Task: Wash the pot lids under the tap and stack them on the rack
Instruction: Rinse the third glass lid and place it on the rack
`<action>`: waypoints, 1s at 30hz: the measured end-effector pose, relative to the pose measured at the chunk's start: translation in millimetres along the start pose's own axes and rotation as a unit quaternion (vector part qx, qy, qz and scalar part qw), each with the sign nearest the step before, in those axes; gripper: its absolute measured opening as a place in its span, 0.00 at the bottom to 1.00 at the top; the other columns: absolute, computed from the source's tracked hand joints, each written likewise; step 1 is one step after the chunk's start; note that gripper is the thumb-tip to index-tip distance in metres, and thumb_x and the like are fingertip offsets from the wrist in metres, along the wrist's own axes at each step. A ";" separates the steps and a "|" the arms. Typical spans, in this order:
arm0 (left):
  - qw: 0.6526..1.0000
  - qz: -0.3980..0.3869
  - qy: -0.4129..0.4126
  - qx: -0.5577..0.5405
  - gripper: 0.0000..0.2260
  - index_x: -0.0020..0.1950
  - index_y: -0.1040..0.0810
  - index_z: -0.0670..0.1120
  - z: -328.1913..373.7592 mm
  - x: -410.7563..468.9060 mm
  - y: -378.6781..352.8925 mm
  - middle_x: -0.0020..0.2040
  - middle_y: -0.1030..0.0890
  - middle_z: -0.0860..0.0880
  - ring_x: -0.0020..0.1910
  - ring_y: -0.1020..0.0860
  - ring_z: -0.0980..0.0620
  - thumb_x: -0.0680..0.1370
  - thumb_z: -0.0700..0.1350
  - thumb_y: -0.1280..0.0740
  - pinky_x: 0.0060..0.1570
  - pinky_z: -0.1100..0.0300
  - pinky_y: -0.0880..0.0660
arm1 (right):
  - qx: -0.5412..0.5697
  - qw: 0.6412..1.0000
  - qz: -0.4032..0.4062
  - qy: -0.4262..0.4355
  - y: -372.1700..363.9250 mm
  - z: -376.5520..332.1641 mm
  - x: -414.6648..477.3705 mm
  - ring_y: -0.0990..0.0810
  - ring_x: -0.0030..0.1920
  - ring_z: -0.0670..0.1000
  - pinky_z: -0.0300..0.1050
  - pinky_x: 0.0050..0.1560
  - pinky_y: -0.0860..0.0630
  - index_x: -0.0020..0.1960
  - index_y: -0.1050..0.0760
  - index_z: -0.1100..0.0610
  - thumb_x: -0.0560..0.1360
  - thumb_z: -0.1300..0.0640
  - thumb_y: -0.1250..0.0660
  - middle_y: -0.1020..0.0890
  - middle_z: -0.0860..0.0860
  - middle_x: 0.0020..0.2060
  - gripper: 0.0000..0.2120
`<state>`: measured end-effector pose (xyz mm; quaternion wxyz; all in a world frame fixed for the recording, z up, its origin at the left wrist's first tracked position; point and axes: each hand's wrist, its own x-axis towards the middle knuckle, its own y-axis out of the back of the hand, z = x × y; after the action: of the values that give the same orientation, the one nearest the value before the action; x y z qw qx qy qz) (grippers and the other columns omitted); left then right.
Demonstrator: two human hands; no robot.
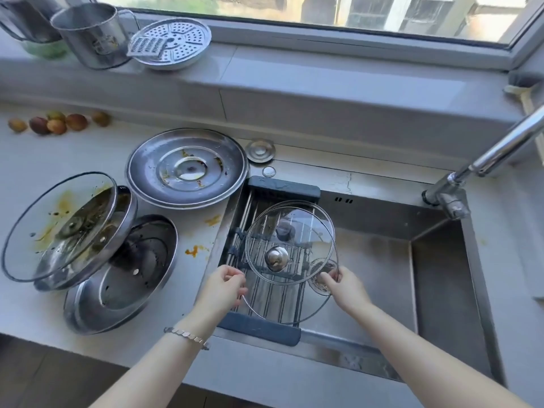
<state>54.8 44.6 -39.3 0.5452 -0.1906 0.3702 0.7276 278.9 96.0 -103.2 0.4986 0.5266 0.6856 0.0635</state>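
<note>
1. Holding a clear glass lid (306, 260) by its rim, both hands reach in over the rack (282, 187) that spans the left part of the sink (441, 275); the lid's silver knob (276, 258) faces up.
2. Head view, hands: the left hand (223, 287) pinches the lid's left edge between curled fingers and thumb; the right hand (344, 287) pinches the right edge the same way; a bracelet (185, 337) sits on the left wrist.
3. Head view, rack: a second glass lid (279, 303), larger and with a dark knob, lies on the rack bars under the held one; whether the two lids touch cannot be told.
4. Head view, sink: the tap (500, 148) comes in from the right, its spout over the far right corner of the basin and well apart from the held lid; no running water shows.
5. Head view, desk to the left of the sink: a stained glass lid (59, 228) leans tilted on a steel lid (128, 201), and both rest on an upturned steel lid (126, 275); a large steel lid (188, 166) lies flat just beside the rack's far end; orange smears (192, 251) mark the desk; several small fruits (56, 122) sit by the wall.
6. Head view, windowsill: a steel mug (91, 36) stands beside a perforated steamer plate (173, 42).
</note>
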 end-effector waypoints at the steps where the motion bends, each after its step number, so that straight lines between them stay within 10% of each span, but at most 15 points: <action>1: 1.000 0.001 -0.001 0.005 0.06 0.45 0.27 0.46 1.0 -0.8 -2.8 0.52 0.22 0.43 0.51 0.21 0.48 0.79 0.39 0.41 0.53 0.51 0.23 | -0.082 0.996 -0.022 0.005 4.8 -2.5 -1.5 0.24 0.47 0.55 0.45 0.46 0.29 0.46 0.28 0.55 0.77 0.47 0.41 0.21 0.53 0.45 0.12; 6: 1.000 0.022 -0.005 0.008 0.05 0.45 0.28 0.46 5.5 -9.7 -18.2 0.51 0.22 0.43 0.48 0.20 0.50 0.79 0.39 0.41 0.52 0.50 0.23 | -0.360 0.924 -0.115 0.056 35.6 -34.5 -10.4 0.23 0.51 0.56 0.43 0.47 0.28 0.51 0.26 0.56 0.78 0.51 0.45 0.22 0.54 0.51 0.12; 17: 0.978 0.150 -0.115 -0.088 0.05 0.44 0.28 0.46 47.4 -28.2 73.4 0.47 0.21 0.43 0.43 0.19 0.49 0.79 0.38 0.40 0.42 0.55 0.23 | -0.250 0.880 -0.133 0.381 50.9 -151.9 -44.0 0.22 0.43 0.47 0.44 0.47 0.24 0.57 0.24 0.52 0.79 0.51 0.42 0.19 0.49 0.50 0.12; 26: 0.957 0.280 -0.070 0.032 0.04 0.50 0.27 0.44 19.2 34.5 236.8 0.50 0.24 0.43 0.44 0.26 0.48 0.77 0.40 0.40 0.42 0.55 0.28 | -0.181 0.889 -0.101 0.407 -26.7 -262.9 -66.4 0.21 0.46 0.47 0.42 0.47 0.25 0.55 0.23 0.52 0.78 0.52 0.41 0.21 0.46 0.45 0.11; 30: 0.934 0.336 0.103 0.058 0.24 0.68 0.38 0.38 -14.2 80.8 300.4 0.68 0.38 0.36 0.66 0.36 0.37 0.75 0.43 0.36 0.65 0.49 0.37 | -0.138 0.917 -0.104 0.359 -75.7 -302.0 -64.6 0.22 0.43 0.48 0.40 0.43 0.28 0.54 0.22 0.53 0.77 0.54 0.39 0.20 0.46 0.40 0.10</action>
<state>-254.6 47.2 -4.2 0.2376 -0.0970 0.5083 0.8221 -1.0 144.4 39.7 0.2905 0.3198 0.8541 0.2896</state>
